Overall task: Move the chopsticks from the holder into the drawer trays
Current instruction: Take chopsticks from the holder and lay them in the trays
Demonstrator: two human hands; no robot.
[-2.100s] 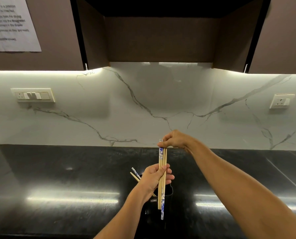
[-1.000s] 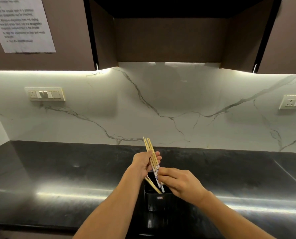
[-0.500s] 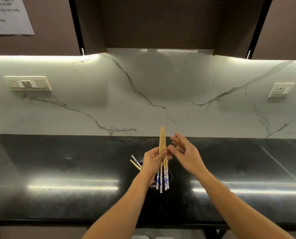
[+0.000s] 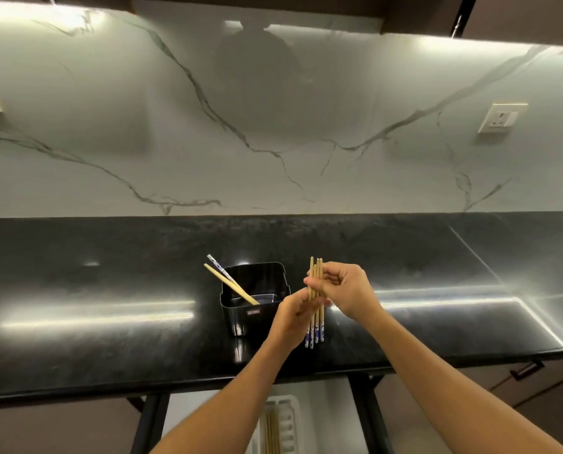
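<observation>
My counter (image 4: 109,322) is black polished stone, glossy with streaks of reflected light, running wall to wall under the marble backsplash (image 4: 273,126). Only one thing sits directly on it: the black holder (image 4: 240,317), near the front edge, about mid-counter.

Marble wall (image 4: 273,126), blk counter (image 4: 109,339)
</observation>
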